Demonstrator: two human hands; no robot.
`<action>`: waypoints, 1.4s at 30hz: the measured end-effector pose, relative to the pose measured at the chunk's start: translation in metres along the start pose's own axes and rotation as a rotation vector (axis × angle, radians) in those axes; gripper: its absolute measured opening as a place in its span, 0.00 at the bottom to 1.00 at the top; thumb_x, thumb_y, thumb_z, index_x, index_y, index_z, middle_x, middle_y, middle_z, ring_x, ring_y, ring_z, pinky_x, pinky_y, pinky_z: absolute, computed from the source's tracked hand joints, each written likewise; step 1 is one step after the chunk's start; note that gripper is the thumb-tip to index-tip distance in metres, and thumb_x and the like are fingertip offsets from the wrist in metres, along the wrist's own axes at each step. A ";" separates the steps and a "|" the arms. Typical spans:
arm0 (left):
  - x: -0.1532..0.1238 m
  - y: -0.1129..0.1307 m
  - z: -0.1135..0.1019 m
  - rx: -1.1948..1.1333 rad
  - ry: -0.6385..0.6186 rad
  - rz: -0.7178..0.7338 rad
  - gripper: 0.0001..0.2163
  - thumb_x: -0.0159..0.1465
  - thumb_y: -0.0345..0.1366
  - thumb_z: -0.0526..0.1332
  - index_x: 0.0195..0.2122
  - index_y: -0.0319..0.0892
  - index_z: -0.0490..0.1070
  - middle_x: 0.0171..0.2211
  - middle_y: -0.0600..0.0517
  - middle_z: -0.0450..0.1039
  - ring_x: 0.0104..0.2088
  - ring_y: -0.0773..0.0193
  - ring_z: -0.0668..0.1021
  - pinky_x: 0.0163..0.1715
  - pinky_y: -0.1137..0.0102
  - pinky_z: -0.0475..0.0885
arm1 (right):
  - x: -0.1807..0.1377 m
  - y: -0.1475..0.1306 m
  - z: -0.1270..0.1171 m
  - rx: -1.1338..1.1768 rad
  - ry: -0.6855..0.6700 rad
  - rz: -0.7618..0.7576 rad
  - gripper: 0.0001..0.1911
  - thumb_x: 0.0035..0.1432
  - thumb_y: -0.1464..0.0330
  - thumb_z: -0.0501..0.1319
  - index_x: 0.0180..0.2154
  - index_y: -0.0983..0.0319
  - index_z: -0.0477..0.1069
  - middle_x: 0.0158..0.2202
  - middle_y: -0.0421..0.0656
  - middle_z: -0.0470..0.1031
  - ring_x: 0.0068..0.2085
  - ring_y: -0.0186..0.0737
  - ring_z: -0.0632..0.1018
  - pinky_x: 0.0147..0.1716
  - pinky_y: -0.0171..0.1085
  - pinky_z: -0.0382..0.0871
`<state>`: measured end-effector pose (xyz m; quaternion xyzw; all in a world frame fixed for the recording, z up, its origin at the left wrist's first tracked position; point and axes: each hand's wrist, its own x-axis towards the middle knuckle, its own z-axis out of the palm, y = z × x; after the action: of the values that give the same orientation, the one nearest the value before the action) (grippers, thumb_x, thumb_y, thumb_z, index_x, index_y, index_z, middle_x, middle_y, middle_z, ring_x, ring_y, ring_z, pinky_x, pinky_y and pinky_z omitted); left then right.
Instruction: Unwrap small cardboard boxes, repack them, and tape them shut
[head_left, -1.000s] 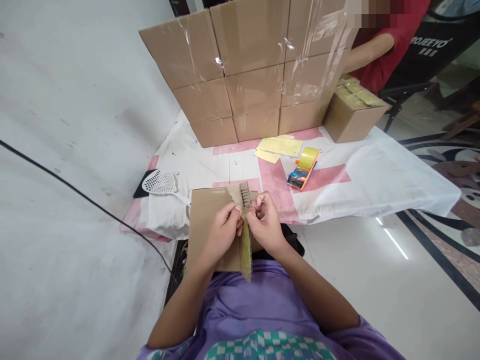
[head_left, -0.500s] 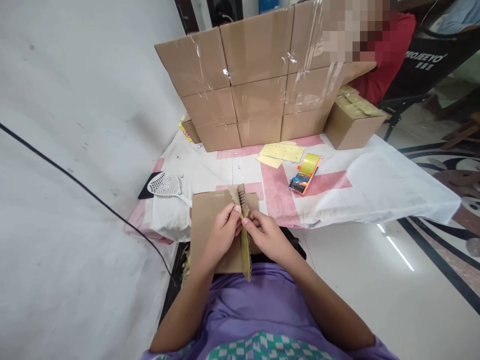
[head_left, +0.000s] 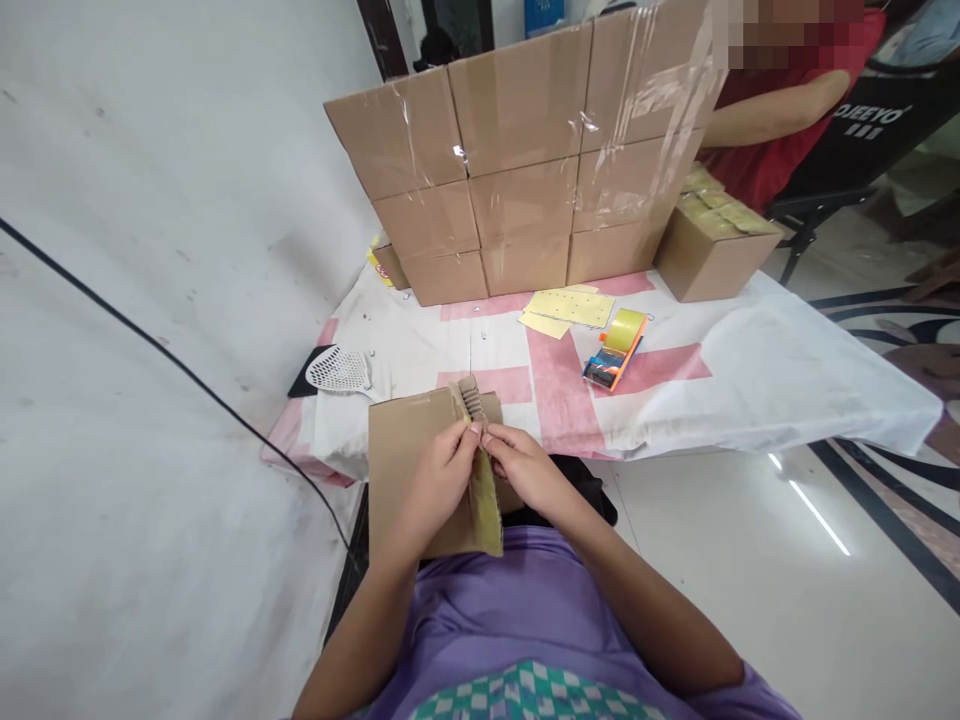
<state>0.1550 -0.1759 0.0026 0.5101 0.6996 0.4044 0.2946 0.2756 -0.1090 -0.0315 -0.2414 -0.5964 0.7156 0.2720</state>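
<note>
A flat piece of brown cardboard (head_left: 405,440) rests at my lap against the table's near edge. Along its right side runs a strip of yellowish packing tape (head_left: 487,510), and its top corner is torn so that the corrugated ridges show. My left hand (head_left: 447,470) pinches this taped edge between thumb and fingers. Close beside it, my right hand (head_left: 525,465) pinches the same edge from the right, its fingertips almost meeting the left thumb. What exactly lies between the fingertips is too small to make out.
Taped cardboard boxes (head_left: 525,200) form a wall at the back of the table (head_left: 420,350). A tape dispenser (head_left: 619,345), yellow sheets (head_left: 570,308) and a white perforated paddle (head_left: 341,370) lie on it. At the right stand a filled carton (head_left: 712,260) and a person in a red sleeve.
The cardboard's taped edge has tilted, its top now leaning left and more of the tape showing. Both hands keep their pinch. The view has shifted slightly, and the other person's arm has come into sight.
</note>
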 end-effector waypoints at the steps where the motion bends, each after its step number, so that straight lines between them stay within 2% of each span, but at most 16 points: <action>1: 0.000 -0.003 0.001 -0.010 0.005 0.002 0.15 0.71 0.43 0.52 0.28 0.43 0.63 0.24 0.57 0.63 0.25 0.67 0.65 0.25 0.72 0.57 | 0.000 0.000 -0.001 -0.038 0.006 -0.001 0.13 0.63 0.61 0.52 0.30 0.61 0.64 0.23 0.34 0.58 0.25 0.32 0.61 0.27 0.33 0.55; 7: 0.000 -0.018 0.007 -0.316 -0.002 -0.056 0.16 0.69 0.46 0.54 0.26 0.43 0.57 0.22 0.59 0.54 0.22 0.70 0.59 0.22 0.75 0.56 | -0.004 -0.002 0.002 -0.340 0.106 -0.098 0.15 0.65 0.62 0.50 0.26 0.60 0.59 0.25 0.35 0.61 0.28 0.34 0.64 0.30 0.34 0.56; 11: 0.000 -0.024 0.004 -0.475 -0.031 -0.055 0.18 0.69 0.45 0.55 0.25 0.44 0.55 0.21 0.60 0.51 0.20 0.72 0.59 0.20 0.76 0.57 | -0.003 0.004 0.004 -0.388 0.157 -0.103 0.16 0.63 0.62 0.51 0.24 0.59 0.55 0.22 0.33 0.56 0.26 0.33 0.61 0.27 0.34 0.52; 15: 0.000 -0.028 0.001 -0.593 -0.044 -0.085 0.18 0.68 0.46 0.57 0.25 0.44 0.55 0.20 0.61 0.49 0.18 0.74 0.57 0.18 0.77 0.57 | 0.000 0.008 -0.002 -0.392 0.138 -0.085 0.16 0.64 0.62 0.51 0.25 0.59 0.57 0.22 0.34 0.57 0.26 0.33 0.61 0.28 0.34 0.53; 20: 0.001 -0.027 0.000 -0.610 -0.070 -0.098 0.19 0.67 0.47 0.58 0.25 0.43 0.56 0.20 0.61 0.51 0.18 0.74 0.59 0.19 0.78 0.58 | -0.002 0.002 -0.008 -0.387 0.028 -0.097 0.17 0.68 0.60 0.50 0.27 0.60 0.60 0.25 0.35 0.61 0.29 0.34 0.65 0.31 0.34 0.56; 25: -0.003 -0.026 -0.002 -0.594 0.004 -0.092 0.20 0.67 0.50 0.59 0.25 0.43 0.57 0.20 0.61 0.51 0.18 0.74 0.60 0.18 0.77 0.58 | -0.016 -0.009 -0.001 -0.409 -0.096 0.001 0.17 0.68 0.58 0.53 0.29 0.61 0.64 0.25 0.35 0.64 0.28 0.33 0.65 0.29 0.33 0.57; 28: -0.006 -0.027 -0.003 -0.573 0.023 -0.086 0.20 0.67 0.50 0.58 0.25 0.42 0.57 0.19 0.61 0.52 0.18 0.74 0.60 0.18 0.77 0.58 | -0.024 -0.013 0.004 -0.416 -0.150 -0.007 0.17 0.68 0.61 0.52 0.30 0.62 0.66 0.26 0.36 0.66 0.28 0.33 0.66 0.28 0.33 0.56; 32: -0.007 -0.027 -0.004 -0.559 0.037 -0.070 0.20 0.68 0.50 0.58 0.25 0.43 0.57 0.19 0.61 0.52 0.18 0.74 0.61 0.19 0.77 0.59 | -0.026 -0.016 0.007 -0.441 -0.141 -0.041 0.17 0.70 0.64 0.49 0.31 0.63 0.69 0.28 0.38 0.70 0.31 0.34 0.68 0.31 0.33 0.58; 42: -0.008 -0.021 -0.004 -0.524 0.068 -0.077 0.19 0.68 0.45 0.57 0.24 0.43 0.57 0.19 0.60 0.53 0.18 0.73 0.61 0.18 0.77 0.59 | -0.027 -0.019 0.006 -0.582 -0.110 -0.088 0.14 0.67 0.69 0.50 0.30 0.62 0.67 0.24 0.36 0.65 0.27 0.32 0.65 0.27 0.33 0.52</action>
<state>0.1437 -0.1877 -0.0134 0.3759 0.5994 0.5770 0.4081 0.2931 -0.1286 -0.0113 -0.2439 -0.8001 0.5144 0.1892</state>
